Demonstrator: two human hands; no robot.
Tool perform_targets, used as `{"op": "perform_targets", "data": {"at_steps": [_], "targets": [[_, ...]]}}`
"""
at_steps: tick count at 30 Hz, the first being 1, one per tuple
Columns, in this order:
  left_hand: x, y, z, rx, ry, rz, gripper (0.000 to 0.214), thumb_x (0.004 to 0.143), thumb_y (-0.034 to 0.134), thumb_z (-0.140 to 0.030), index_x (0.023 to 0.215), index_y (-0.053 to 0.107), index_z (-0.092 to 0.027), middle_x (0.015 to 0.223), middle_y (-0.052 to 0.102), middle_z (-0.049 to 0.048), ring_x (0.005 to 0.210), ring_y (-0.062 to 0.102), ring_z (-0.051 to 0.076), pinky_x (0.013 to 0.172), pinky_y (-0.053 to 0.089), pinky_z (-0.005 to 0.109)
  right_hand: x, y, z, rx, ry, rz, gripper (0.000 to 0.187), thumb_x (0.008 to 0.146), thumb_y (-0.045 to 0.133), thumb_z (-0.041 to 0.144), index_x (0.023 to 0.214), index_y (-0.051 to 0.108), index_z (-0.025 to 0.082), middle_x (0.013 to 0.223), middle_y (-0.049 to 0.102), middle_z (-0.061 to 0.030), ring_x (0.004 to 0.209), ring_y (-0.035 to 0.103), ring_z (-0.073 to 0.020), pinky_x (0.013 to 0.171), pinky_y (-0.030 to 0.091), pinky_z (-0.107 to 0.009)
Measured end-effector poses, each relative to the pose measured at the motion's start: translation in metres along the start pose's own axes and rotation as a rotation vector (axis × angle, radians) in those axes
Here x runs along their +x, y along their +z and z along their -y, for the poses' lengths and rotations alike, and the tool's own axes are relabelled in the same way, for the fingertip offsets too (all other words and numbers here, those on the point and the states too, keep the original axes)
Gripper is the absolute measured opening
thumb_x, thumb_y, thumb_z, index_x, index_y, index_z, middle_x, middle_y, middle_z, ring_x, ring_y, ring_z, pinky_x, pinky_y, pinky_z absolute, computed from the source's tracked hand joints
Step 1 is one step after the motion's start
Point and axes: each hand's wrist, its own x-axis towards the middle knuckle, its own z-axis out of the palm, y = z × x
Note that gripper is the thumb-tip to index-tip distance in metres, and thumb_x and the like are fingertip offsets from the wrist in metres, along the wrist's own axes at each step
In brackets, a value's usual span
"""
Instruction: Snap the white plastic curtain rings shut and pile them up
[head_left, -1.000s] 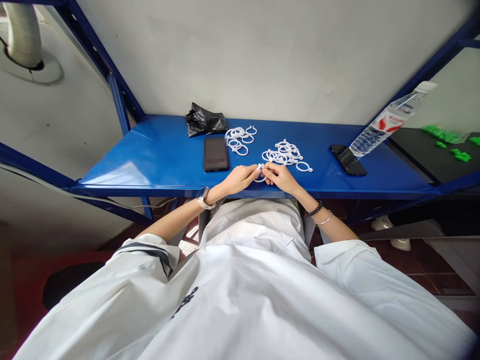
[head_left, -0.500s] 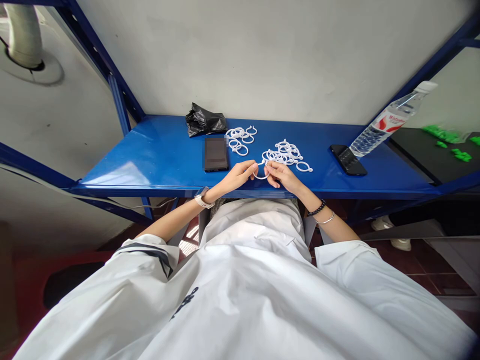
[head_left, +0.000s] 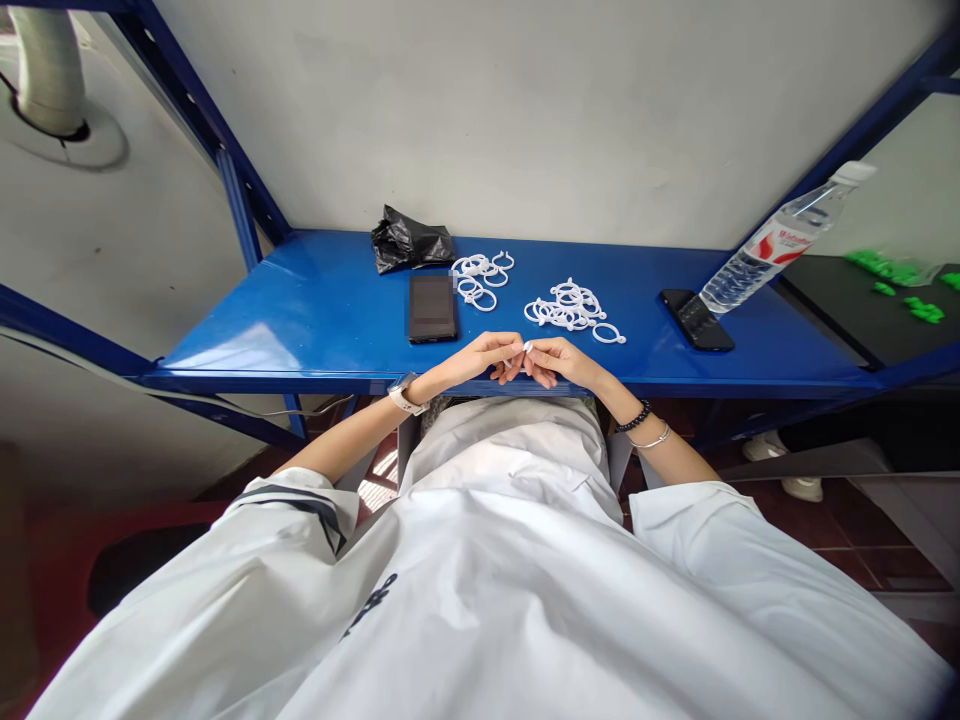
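My left hand [head_left: 491,357] and my right hand [head_left: 556,360] meet above the front edge of the blue table. Both are closed on one white plastic ring [head_left: 528,347], a curtain-ring shape with a small knob. Only a bit of it shows between the thumbs; fingers hide most of the loop. Just beyond my right hand lies a pile of similar white rings [head_left: 571,305]. A smaller group of white rings [head_left: 478,294] rests farther to the left, beside a dark phone-like device [head_left: 433,308].
A crumpled black plastic bag [head_left: 409,242] sits at the back of the blue table [head_left: 315,300]. At right, a water bottle [head_left: 784,240] stands by a black phone [head_left: 696,320]. Green pieces [head_left: 922,308] lie on a dark surface beyond the frame post.
Both hands have come slightly nearer to me and closer together. The ring's loop, visible between them before, is now mostly covered by fingers. The ring piles have not moved.
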Motion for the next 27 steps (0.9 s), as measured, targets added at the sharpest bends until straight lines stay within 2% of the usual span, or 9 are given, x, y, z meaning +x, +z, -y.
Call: {"op": "perform_targets", "data": {"at_steps": [3, 9, 16, 21, 27], "targets": [[0.0004, -0.0009, 0.0013, 0.019, -0.018, 0.009, 0.05, 0.089, 0.059, -0.063, 0.074, 0.054, -0.015, 0.061, 0.059, 0.0012, 0.054, 0.056, 0.01, 0.049, 0.039, 0.021, 0.0001, 0.0003, -0.0018, -0.029, 0.017, 0.008, 0.051, 0.09, 0.057, 0.067, 0.079, 0.059, 0.017, 0.052, 0.058, 0.0034, 0.042, 0.049, -0.0079, 0.043, 0.04, -0.02], [-0.0004, -0.0023, 0.0026, 0.052, 0.003, 0.012, 0.047, 0.089, 0.058, -0.059, 0.075, 0.058, -0.015, 0.066, 0.059, 0.002, 0.059, 0.055, 0.011, 0.052, 0.041, 0.022, 0.0, 0.0012, -0.002, -0.053, -0.006, -0.012, 0.051, 0.09, 0.058, 0.066, 0.078, 0.06, 0.017, 0.052, 0.057, 0.0037, 0.043, 0.049, -0.0078, 0.044, 0.04, -0.02], [-0.0022, -0.0022, -0.0015, 0.14, 0.016, 0.016, 0.05, 0.091, 0.054, -0.059, 0.073, 0.061, -0.013, 0.07, 0.059, 0.0034, 0.061, 0.051, 0.01, 0.055, 0.042, 0.023, 0.0005, 0.0031, 0.0021, -0.062, -0.04, -0.113, 0.048, 0.088, 0.063, 0.064, 0.074, 0.059, 0.017, 0.055, 0.056, 0.0032, 0.048, 0.051, -0.0081, 0.047, 0.039, -0.021], [-0.0019, -0.0019, -0.0015, 0.178, 0.01, 0.006, 0.05, 0.091, 0.053, -0.06, 0.073, 0.06, -0.014, 0.071, 0.06, 0.0035, 0.06, 0.05, 0.01, 0.056, 0.042, 0.023, 0.0008, 0.0027, 0.0007, -0.068, -0.049, -0.138, 0.045, 0.087, 0.065, 0.061, 0.079, 0.062, 0.017, 0.06, 0.058, 0.0026, 0.052, 0.053, -0.0084, 0.048, 0.042, -0.021], [0.0, -0.0013, 0.0005, 0.208, 0.047, -0.076, 0.046, 0.088, 0.057, -0.059, 0.079, 0.06, -0.014, 0.078, 0.06, 0.003, 0.064, 0.05, 0.01, 0.058, 0.042, 0.022, 0.0033, -0.0005, -0.0065, -0.065, -0.065, -0.224, 0.043, 0.082, 0.071, 0.06, 0.087, 0.062, 0.018, 0.07, 0.063, 0.0009, 0.058, 0.054, -0.0085, 0.053, 0.044, -0.02]]}}
